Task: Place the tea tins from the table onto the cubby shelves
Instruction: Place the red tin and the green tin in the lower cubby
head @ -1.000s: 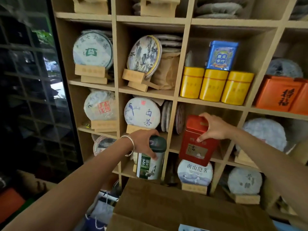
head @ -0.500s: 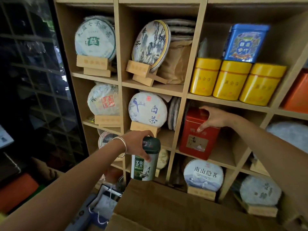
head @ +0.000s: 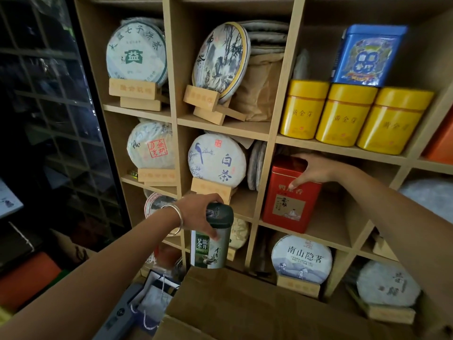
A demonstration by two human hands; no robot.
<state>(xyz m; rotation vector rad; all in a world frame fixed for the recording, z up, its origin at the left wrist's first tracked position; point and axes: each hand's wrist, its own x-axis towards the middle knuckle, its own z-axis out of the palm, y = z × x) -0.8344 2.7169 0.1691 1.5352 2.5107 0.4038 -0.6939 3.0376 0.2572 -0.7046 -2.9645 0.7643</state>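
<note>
A tall red tea tin (head: 289, 195) stands upright on the floor of a middle cubby of the wooden cubby shelves (head: 266, 133). My right hand (head: 312, 171) grips its top right corner, fingers curled over the lid. My left hand (head: 199, 215) holds a green cylindrical tea tin (head: 212, 240) by its dark lid, in the air in front of the lower shelves and just above a cardboard box. Three yellow round tins (head: 348, 114) and a blue square tin (head: 367, 55) sit in the cubby above the red tin.
Paper-wrapped round tea cakes (head: 217, 159) on wooden stands fill the left and lower cubbies. An open cardboard box (head: 257, 307) lies right below my hands. Small paper bags (head: 153, 298) lie at lower left. A dark glass cabinet (head: 49, 119) stands left; orange boxes (head: 441, 143) show at the right edge.
The red tin went from tilted at the cubby's front edge to standing inside it, my right hand still on top. The green tin stays held low. The view moved closer.
</note>
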